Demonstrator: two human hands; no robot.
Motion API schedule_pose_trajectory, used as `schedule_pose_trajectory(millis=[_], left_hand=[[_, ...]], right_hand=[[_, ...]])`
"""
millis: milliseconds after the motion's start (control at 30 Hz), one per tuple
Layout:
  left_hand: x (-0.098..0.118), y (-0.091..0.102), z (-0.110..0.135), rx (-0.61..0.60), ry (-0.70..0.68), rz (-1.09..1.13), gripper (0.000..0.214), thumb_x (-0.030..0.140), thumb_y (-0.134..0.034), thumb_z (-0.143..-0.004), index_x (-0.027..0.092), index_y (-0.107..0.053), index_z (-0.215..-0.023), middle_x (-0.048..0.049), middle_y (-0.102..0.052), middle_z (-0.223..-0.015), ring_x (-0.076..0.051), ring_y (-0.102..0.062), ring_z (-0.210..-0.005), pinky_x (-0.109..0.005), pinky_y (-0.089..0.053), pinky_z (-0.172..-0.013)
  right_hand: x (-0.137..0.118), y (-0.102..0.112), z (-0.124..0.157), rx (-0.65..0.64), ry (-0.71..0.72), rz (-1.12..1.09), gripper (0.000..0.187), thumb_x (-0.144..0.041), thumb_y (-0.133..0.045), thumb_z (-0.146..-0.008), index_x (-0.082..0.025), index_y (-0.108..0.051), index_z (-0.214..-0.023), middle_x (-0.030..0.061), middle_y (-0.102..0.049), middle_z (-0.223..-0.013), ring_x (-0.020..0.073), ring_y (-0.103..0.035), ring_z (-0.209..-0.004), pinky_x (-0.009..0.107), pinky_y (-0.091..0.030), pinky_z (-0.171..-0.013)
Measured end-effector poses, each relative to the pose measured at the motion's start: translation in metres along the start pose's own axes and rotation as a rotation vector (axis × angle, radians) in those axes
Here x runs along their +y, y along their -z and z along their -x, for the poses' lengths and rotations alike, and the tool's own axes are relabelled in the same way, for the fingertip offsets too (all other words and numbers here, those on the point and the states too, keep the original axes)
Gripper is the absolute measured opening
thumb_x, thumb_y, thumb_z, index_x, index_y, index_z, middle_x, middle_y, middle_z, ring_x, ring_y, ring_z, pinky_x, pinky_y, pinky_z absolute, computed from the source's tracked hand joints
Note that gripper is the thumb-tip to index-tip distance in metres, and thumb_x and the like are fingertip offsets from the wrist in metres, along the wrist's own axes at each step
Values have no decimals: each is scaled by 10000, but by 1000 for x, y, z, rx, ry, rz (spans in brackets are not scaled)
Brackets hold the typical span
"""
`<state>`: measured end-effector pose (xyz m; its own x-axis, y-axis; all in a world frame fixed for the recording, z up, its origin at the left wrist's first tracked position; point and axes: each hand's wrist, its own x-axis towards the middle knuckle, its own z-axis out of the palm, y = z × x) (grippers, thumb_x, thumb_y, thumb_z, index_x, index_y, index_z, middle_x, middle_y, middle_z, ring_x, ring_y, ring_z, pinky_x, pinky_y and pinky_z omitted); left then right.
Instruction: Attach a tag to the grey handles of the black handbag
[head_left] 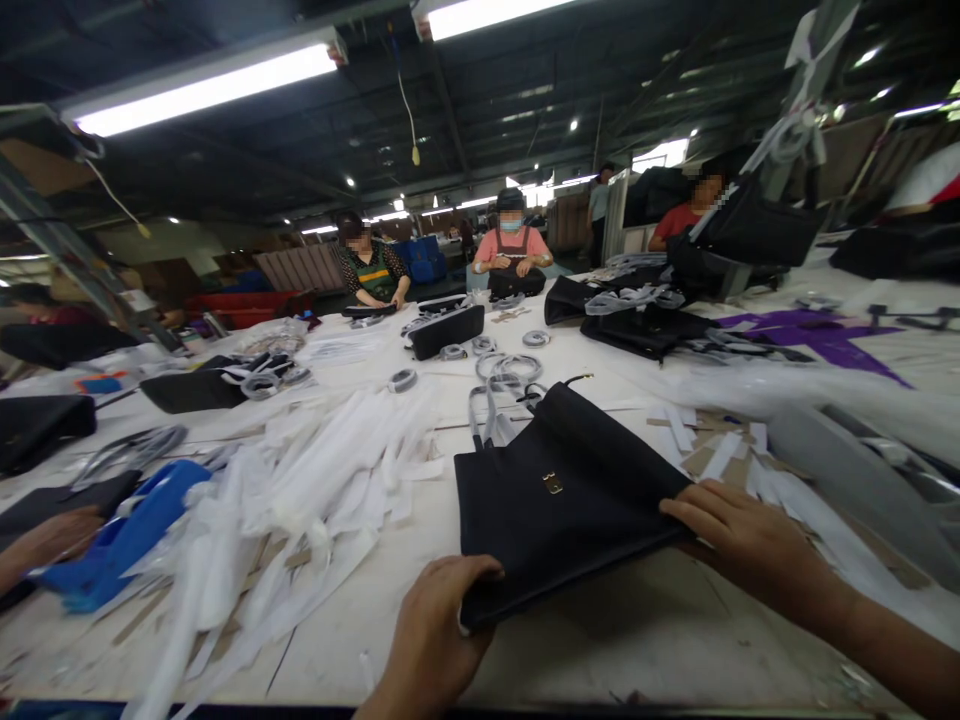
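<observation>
A black handbag with a small gold-coloured clasp is tilted over the white table in front of me. My left hand grips its near left corner, thumb on top and fingers underneath. At the near right corner, my right hand pinches the bag's edge, its lower fingers partly hidden. Grey wrapped straps trail from the far side of the bag onto the tabletop.
White plastic strips lie heaped to the left, beside a blue tape dispenser and another person's hand. More black bags and coiled straps sit farther back. Two people work across the table. Paper scraps lie right.
</observation>
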<state>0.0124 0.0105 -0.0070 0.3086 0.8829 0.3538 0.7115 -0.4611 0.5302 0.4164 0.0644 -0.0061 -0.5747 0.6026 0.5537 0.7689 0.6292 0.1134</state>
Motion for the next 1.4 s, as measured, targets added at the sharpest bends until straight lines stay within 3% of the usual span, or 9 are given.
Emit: schedule_pose_trajectory(millis=[133, 233, 300, 400, 533, 767, 933, 1233, 1400], left_hand=[[30, 35, -24, -190, -112, -35, 596, 424, -775, -748, 332, -613, -1314, -84, -586, -1404, -338, -555, -1275, -497, -451, -1089], [40, 27, -39, -218, -153, -73, 639, 402, -726, -809, 319, -521, -1408, -81, -544, -1449, -336, -514, -1324, -559, -363, -1145], [41, 13, -44, -221, -143, -82, 656, 337, -725, -808, 294, -502, -1424, -87, -569, -1423, -340, -535, -1306, -570, -382, -1129], [39, -3, -46, -186, -122, -67, 629, 277, -708, -806, 273, -525, -1408, -91, -583, -1404, -344, -544, -1297, -564, -411, -1113], [40, -8, -44, -161, -118, -37, 547, 261, -673, -828, 284, -569, -1365, -62, -611, -1370, -314, -566, -1280, -545, -424, -1115], [36, -17, -40, -85, -176, 53, 411, 261, -624, -881, 285, -635, -1292, -55, -694, -1246, -268, -652, -1171, -468, -481, -1077], [32, -21, -34, -32, -239, 116, 384, 260, -607, -897, 268, -646, -1279, -57, -710, -1215, -246, -679, -1125, -417, -502, -1055], [40, 26, -39, -109, 89, 314, 327, 400, -510, -959, 300, -695, -1210, -18, -747, -1147, -239, -704, -1057, -306, -548, -931], [47, 31, -50, -243, 107, 290, 388, 430, -618, -886, 303, -663, -1250, -14, -741, -1148, -258, -699, -1015, -317, -540, -893]], right_hand=[[8, 3, -9, -58, -12, -78, 264, -299, -605, -915, -276, -667, -1171, 75, -690, -1035, 293, -641, -990, 445, -526, -881], [10, 3, -11, 34, -143, -169, 434, -327, -646, -888, -329, -591, -1318, 57, -629, -1294, 329, -565, -1212, 571, -340, -1133], [5, 1, -8, 134, -354, -252, 624, -419, -679, -856, -316, -477, -1437, 74, -477, -1485, 371, -437, -1352, 593, -248, -1187], [-10, -7, -4, 238, -840, -601, 924, -565, -715, -778, -292, -274, -1544, 116, -363, -1564, 398, -407, -1374, 574, -374, -1133], [-36, -19, -9, 172, -1174, -1304, 768, -553, -706, -806, -380, -371, -1476, 57, -547, -1438, 323, -507, -1314, 469, -483, -1068], [-38, -40, -33, 367, -1073, -1745, 550, -497, -625, -902, -413, -430, -1408, -10, -551, -1434, 272, -506, -1321, 490, -467, -1095], [-32, -57, -36, 438, -1201, -1915, 493, -626, -505, -914, -388, -493, -1346, 19, -574, -1405, 304, -484, -1333, 525, -428, -1116], [-53, -26, -27, 496, -1109, -1673, 556, -493, -593, -897, -421, -444, -1428, 12, -541, -1444, 339, -424, -1371, 508, -489, -1062], [-96, -28, -17, 237, -1291, -1854, 510, -517, -632, -878, -307, -573, -1339, 58, -650, -1316, 339, -545, -1269, 512, -492, -1068]])
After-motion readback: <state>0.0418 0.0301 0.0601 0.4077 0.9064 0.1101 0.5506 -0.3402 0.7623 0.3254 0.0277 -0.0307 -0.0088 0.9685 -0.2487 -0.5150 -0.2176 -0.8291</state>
